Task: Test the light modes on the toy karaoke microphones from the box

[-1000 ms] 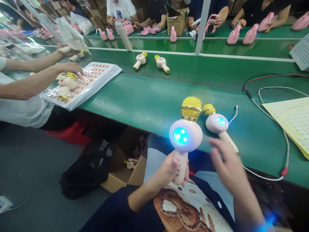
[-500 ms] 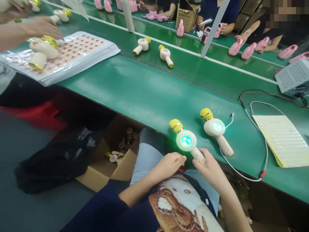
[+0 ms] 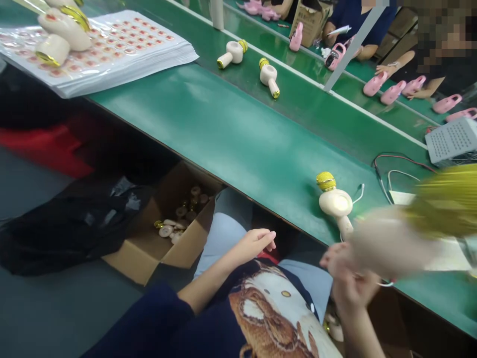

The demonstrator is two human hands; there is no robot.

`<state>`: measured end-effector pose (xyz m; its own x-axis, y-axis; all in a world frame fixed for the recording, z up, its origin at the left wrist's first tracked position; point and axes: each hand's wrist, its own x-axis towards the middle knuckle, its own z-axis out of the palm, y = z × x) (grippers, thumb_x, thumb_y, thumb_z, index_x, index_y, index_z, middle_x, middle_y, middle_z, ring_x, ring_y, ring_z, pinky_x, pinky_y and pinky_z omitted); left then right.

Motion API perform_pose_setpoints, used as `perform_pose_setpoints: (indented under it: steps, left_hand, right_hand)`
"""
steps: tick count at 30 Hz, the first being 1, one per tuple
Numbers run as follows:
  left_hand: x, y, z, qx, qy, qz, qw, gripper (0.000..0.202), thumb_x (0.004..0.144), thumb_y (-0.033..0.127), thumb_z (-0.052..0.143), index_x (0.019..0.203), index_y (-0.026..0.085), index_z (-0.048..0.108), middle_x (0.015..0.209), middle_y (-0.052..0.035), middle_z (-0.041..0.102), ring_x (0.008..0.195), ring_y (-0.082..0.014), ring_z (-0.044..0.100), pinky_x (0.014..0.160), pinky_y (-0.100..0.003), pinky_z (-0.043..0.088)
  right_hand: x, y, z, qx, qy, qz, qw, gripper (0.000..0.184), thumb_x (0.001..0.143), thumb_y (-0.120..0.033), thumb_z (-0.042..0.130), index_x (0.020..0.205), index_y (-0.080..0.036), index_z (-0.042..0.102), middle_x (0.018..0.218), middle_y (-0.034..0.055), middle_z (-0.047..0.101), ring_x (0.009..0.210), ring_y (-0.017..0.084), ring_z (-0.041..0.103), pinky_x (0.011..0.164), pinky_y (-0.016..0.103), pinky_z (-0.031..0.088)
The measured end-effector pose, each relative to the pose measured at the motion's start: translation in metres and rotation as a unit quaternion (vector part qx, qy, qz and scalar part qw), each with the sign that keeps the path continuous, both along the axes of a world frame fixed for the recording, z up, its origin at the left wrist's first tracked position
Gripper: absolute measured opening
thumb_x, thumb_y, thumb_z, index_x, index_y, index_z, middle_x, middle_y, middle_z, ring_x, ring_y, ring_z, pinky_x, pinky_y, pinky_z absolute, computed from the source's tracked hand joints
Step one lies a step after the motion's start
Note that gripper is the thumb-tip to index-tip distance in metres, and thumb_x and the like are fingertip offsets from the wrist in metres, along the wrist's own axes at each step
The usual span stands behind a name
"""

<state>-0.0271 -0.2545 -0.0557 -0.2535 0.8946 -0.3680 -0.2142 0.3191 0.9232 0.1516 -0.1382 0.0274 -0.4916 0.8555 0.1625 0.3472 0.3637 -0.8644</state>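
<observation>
One microphone (image 3: 391,243) in the right hand (image 3: 352,278), fingers closed on it; exact hold lost to blur. Half a second ago it was low over the lap, glowing green; now it's up at the right, close to camera, yellow head rightward, light out of sight. Left hand (image 3: 257,243) above the lap, holding nothing, fingers loosely curled. Second microphone (image 3: 335,201) lies on the bench just beyond, lamp gone green to whitish. Green bench (image 3: 208,119): two more mics farther back, sheet stack (image 3: 149,62) at left with another on top, grey box (image 3: 452,141) right. Below: carton (image 3: 139,256) of mics, black bag (image 3: 70,228). Pink pieces (image 3: 393,93) and co-workers across. Sheets carry rows of red-orange print, too small to read.
</observation>
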Motion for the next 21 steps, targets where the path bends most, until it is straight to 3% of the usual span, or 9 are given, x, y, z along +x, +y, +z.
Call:
perform_pose_setpoints:
  steps: [4, 7, 10, 13, 15, 16, 18, 19, 21]
  left_hand:
    - [0.0, 0.004, 0.0, 0.006, -0.026, 0.001, 1.0, 0.048, 0.085, 0.058, 0.048, 0.064, 0.017, 0.06, 0.065, -0.0041, 0.063, 0.063, -0.0149, 0.057, 0.058, -0.025, 0.042]
    - [0.008, 0.012, 0.009, 0.017, -0.041, -0.018, 0.999, 0.044, 0.084, 0.057, 0.051, 0.077, 0.016, 0.065, 0.078, -0.0066, 0.067, 0.072, -0.0169, 0.061, 0.058, -0.024, 0.042]
    - [0.028, 0.026, 0.026, 0.08, -0.095, -0.027, 0.992, 0.044, 0.08, 0.054, 0.06, 0.101, 0.016, 0.064, 0.1, -0.0092, 0.069, 0.09, -0.0201, 0.063, 0.071, -0.028, 0.048]
    - [0.049, 0.039, 0.04, 0.098, -0.159, 0.006, 0.982, 0.039, 0.077, 0.043, 0.066, 0.101, 0.014, 0.062, 0.093, -0.0079, 0.068, 0.089, -0.0206, 0.064, 0.079, -0.03, 0.049]
    - [0.055, 0.046, 0.045, 0.058, -0.195, 0.022, 0.979, 0.032, 0.077, 0.038, 0.064, 0.097, 0.013, 0.063, 0.086, -0.0067, 0.068, 0.084, -0.0204, 0.065, 0.074, -0.03, 0.05]
    - [0.055, 0.048, 0.045, 0.04, -0.215, 0.022, 0.975, 0.031, 0.077, 0.037, 0.062, 0.095, 0.012, 0.064, 0.085, -0.0074, 0.068, 0.082, -0.0209, 0.065, 0.072, -0.03, 0.051]
    - [0.049, 0.051, 0.044, 0.016, -0.247, 0.024, 0.969, 0.03, 0.073, 0.036, 0.061, 0.089, 0.011, 0.064, 0.083, -0.0093, 0.069, 0.08, -0.022, 0.067, 0.068, -0.031, 0.053]
    - [0.044, 0.052, 0.043, 0.01, -0.259, 0.033, 0.965, 0.028, 0.071, 0.035, 0.061, 0.086, 0.012, 0.062, 0.081, -0.0091, 0.069, 0.077, -0.0218, 0.067, 0.066, -0.031, 0.053]
    - [0.033, 0.053, 0.042, 0.004, -0.282, 0.053, 0.958, 0.024, 0.068, 0.032, 0.063, 0.084, 0.015, 0.058, 0.072, -0.0056, 0.067, 0.066, -0.0196, 0.066, 0.059, -0.03, 0.053]
  right_hand:
    - [-0.013, 0.002, -0.029, -0.029, -0.188, -0.02, 0.982, 0.031, 0.079, -0.054, 0.059, 0.073, -0.025, 0.048, 0.052, -0.0003, 0.055, 0.046, 0.022, 0.052, 0.05, 0.033, 0.038]
    - [-0.011, 0.003, -0.018, -0.023, -0.289, -0.017, 0.957, 0.031, 0.083, -0.056, 0.052, 0.079, -0.026, 0.05, 0.062, 0.0018, 0.062, 0.057, 0.025, 0.059, 0.055, 0.033, 0.04]
    - [-0.005, -0.01, 0.003, -0.079, -0.269, 0.056, 0.958, 0.033, 0.087, -0.053, 0.052, 0.099, -0.022, 0.056, 0.077, 0.0054, 0.07, 0.067, 0.026, 0.065, 0.059, 0.034, 0.045]
    - [0.001, -0.015, 0.012, -0.129, -0.177, 0.163, 0.962, 0.043, 0.094, -0.043, 0.048, 0.131, -0.021, 0.048, 0.116, 0.0113, 0.069, 0.099, 0.027, 0.067, 0.08, 0.036, 0.052]
    - [0.007, -0.002, 0.007, -0.118, -0.132, 0.195, 0.965, 0.039, 0.098, -0.041, 0.041, 0.131, -0.023, 0.052, 0.125, 0.0111, 0.065, 0.112, 0.027, 0.062, 0.092, 0.039, 0.049]
    - [0.01, 0.01, 0.002, -0.081, -0.129, 0.164, 0.975, 0.039, 0.098, -0.043, 0.038, 0.125, -0.022, 0.057, 0.122, 0.0116, 0.066, 0.112, 0.027, 0.061, 0.095, 0.042, 0.047]
    - [0.016, 0.042, -0.008, 0.034, -0.152, 0.034, 0.987, 0.041, 0.098, -0.046, 0.035, 0.114, -0.018, 0.061, 0.117, 0.0162, 0.065, 0.115, 0.032, 0.056, 0.099, 0.048, 0.042]
    - [0.017, 0.059, -0.013, 0.088, -0.18, -0.029, 0.979, 0.042, 0.096, -0.047, 0.037, 0.114, -0.017, 0.06, 0.12, 0.0195, 0.062, 0.12, 0.035, 0.051, 0.101, 0.051, 0.039]
    - [0.018, 0.089, -0.019, 0.126, -0.225, -0.067, 0.964, 0.038, 0.092, -0.048, 0.047, 0.108, -0.017, 0.061, 0.12, 0.0223, 0.06, 0.119, 0.038, 0.049, 0.099, 0.052, 0.037]
